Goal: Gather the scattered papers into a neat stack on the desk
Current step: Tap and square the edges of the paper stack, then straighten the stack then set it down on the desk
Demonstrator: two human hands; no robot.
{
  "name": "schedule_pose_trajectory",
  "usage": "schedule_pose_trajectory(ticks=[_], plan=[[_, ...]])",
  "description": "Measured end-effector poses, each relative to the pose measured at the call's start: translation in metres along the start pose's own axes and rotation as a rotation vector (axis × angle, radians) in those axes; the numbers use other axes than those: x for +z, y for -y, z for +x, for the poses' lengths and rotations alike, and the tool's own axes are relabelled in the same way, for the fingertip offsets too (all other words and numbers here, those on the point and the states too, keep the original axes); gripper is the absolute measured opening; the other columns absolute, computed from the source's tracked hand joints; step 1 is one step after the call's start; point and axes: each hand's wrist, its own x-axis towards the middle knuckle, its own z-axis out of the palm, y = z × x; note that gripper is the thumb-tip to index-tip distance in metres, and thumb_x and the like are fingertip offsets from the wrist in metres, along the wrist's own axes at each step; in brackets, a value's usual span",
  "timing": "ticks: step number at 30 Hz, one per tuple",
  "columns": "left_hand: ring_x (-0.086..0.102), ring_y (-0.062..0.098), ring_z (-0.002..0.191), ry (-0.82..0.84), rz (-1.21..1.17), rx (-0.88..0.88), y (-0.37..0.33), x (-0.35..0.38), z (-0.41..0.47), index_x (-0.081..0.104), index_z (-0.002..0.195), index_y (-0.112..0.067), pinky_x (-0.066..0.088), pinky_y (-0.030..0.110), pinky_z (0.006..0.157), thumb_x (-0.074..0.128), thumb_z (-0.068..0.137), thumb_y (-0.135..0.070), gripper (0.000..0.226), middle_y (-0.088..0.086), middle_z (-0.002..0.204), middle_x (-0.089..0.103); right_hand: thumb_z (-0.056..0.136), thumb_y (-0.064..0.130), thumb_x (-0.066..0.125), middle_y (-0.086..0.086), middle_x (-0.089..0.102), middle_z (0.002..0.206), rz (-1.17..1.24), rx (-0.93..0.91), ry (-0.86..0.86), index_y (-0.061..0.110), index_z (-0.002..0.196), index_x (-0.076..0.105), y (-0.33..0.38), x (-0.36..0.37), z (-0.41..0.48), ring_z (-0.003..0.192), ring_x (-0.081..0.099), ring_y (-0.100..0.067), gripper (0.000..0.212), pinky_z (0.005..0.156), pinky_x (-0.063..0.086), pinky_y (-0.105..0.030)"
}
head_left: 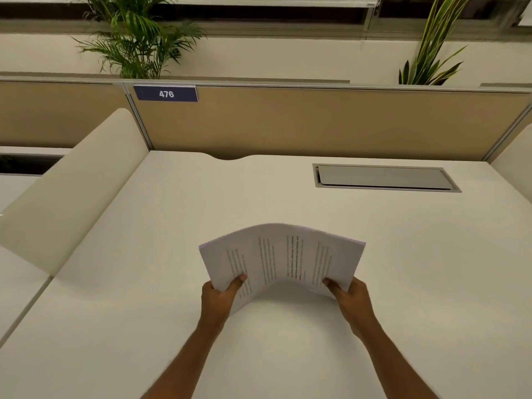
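Over on the far left there's a cream curved side panel (pixel 74 180) slanting up off the bench (pixel 144 312), and behind it the tan partition (pixel 316 122) runs the whole width. Stuck on the partition's top left corner is a dark blue tag (pixel 166 93) with "476" in white, easy to read. A feathery palm plant (pixel 135 38) sticks up right behind that tag. Down at the near middle, the left hand (pixel 220 295) is pinching the left edge of the papers (pixel 280 260), thumb on top of the sheets and the other fingers tucked underneath. The papers are one gathered bunch, held between both hands just above the bench and bowed upward in the middle like an arch, so you can see the bench under the hump. There are columns of printed text running sideways across the top sheet, but it's too small and blurry to make out a single word. The right hand (pixel 349 295) grips the right edge the same way, thumb on top. Both forearms are bare and come in from the bottom edge. Past the papers, toward the right rear of the bench, a grey cable hatch (pixel 385 177) sits flush in the surface with its flap closed. Behind the partition on that side is a spiky striped-leaf plant (pixel 431 53). Nothing sits between the hands and the rest of the bench.
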Motion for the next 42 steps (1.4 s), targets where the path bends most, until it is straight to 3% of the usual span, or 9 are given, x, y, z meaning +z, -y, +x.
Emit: schedule_pose_trajectory(ticks=[7, 11, 13, 16, 21, 26, 32, 38, 42], plan=[[0.07, -0.003, 0.079, 0.018, -0.018, 0.096, -0.019, 0.002, 0.017, 0.068, 0.089, -0.03, 0.055, 0.012, 0.06, 0.077, 0.078, -0.01, 0.025, -0.023, 0.083, 0.075, 0.085, 0.009, 0.07, 0.019, 0.076, 0.083, 0.051, -0.025, -0.033, 0.031, 0.087, 0.071, 0.018, -0.007, 0.013, 0.078, 0.07, 0.002, 0.022, 0.06, 0.052, -0.008], [0.071, 0.007, 0.077, 0.048, 0.033, 0.051, -0.005, 0.001, 0.018, 0.068, 0.087, -0.031, 0.057, 0.014, 0.059, 0.079, 0.076, -0.01, 0.027, -0.014, 0.085, 0.073, 0.084, 0.009, 0.071, 0.013, 0.075, 0.089, 0.013, 0.001, 0.0, 0.025, 0.097, 0.07, 0.004, -0.007, 0.015, 0.085, 0.069, -0.005, 0.02, 0.06, 0.052, -0.008], [0.069, 0.008, 0.082, 0.07, 0.054, 0.025, 0.005, 0.001, 0.015, 0.066, 0.088, -0.03, 0.056, 0.013, 0.059, 0.08, 0.075, -0.009, 0.028, -0.012, 0.089, 0.071, 0.084, 0.008, 0.071, 0.006, 0.072, 0.096, 0.009, 0.027, 0.014, 0.019, 0.105, 0.067, -0.006, -0.006, 0.014, 0.091, 0.067, -0.008, 0.024, 0.06, 0.052, -0.007], [0.071, 0.003, 0.078, 0.07, 0.048, 0.02, 0.007, 0.001, 0.016, 0.068, 0.083, -0.032, 0.055, 0.011, 0.061, 0.079, 0.075, -0.009, 0.026, -0.018, 0.079, 0.075, 0.085, 0.007, 0.07, 0.005, 0.072, 0.099, 0.035, 0.025, -0.021, 0.018, 0.107, 0.067, -0.006, -0.005, 0.016, 0.092, 0.067, -0.007, 0.024, 0.061, 0.052, -0.007], [0.071, -0.001, 0.085, 0.092, 0.016, 0.085, -0.006, 0.003, 0.028, 0.072, 0.088, -0.033, 0.056, 0.012, 0.067, 0.076, 0.078, -0.005, 0.03, -0.023, 0.089, 0.076, 0.084, 0.008, 0.07, 0.015, 0.076, 0.083, 0.057, -0.009, -0.057, 0.028, 0.089, 0.071, 0.005, -0.008, 0.026, 0.077, 0.07, 0.001, 0.021, 0.059, 0.052, -0.009], [0.071, -0.002, 0.083, 0.096, 0.058, 0.013, 0.013, 0.0, 0.024, 0.071, 0.086, -0.032, 0.055, 0.01, 0.064, 0.078, 0.078, -0.012, 0.022, -0.025, 0.085, 0.076, 0.087, 0.009, 0.067, 0.011, 0.072, 0.097, -0.024, 0.009, -0.012, 0.024, 0.104, 0.067, -0.016, -0.006, 0.023, 0.091, 0.067, -0.005, 0.022, 0.064, 0.053, -0.012], [0.07, -0.005, 0.083, 0.083, 0.073, -0.015, 0.021, -0.001, 0.025, 0.07, 0.089, -0.03, 0.056, 0.011, 0.066, 0.077, 0.079, -0.012, 0.022, -0.022, 0.084, 0.075, 0.091, 0.011, 0.062, 0.017, 0.069, 0.092, -0.125, 0.029, -0.024, 0.038, 0.09, 0.061, -0.021, -0.003, 0.02, 0.085, 0.064, 0.0, 0.027, 0.061, 0.048, -0.011], [0.072, 0.0, 0.078, 0.126, 0.056, -0.014, 0.01, -0.002, 0.03, 0.069, 0.088, -0.029, 0.056, 0.014, 0.06, 0.074, 0.081, -0.013, 0.019, -0.023, 0.08, 0.076, 0.09, 0.007, 0.062, 0.018, 0.067, 0.098, -0.093, 0.006, 0.009, 0.038, 0.096, 0.059, -0.014, -0.004, 0.017, 0.091, 0.064, 0.001, 0.032, 0.065, 0.051, -0.006], [0.073, 0.005, 0.076, 0.18, 0.071, -0.017, -0.006, -0.005, 0.041, 0.07, 0.09, -0.025, 0.058, 0.018, 0.059, 0.076, 0.079, -0.016, 0.015, -0.016, 0.079, 0.077, 0.091, 0.018, 0.064, 0.015, 0.072, 0.105, 0.0, 0.041, 0.106, 0.027, 0.113, 0.061, -0.011, -0.011, 0.015, 0.095, 0.07, -0.005, 0.025, 0.073, 0.057, -0.018]])
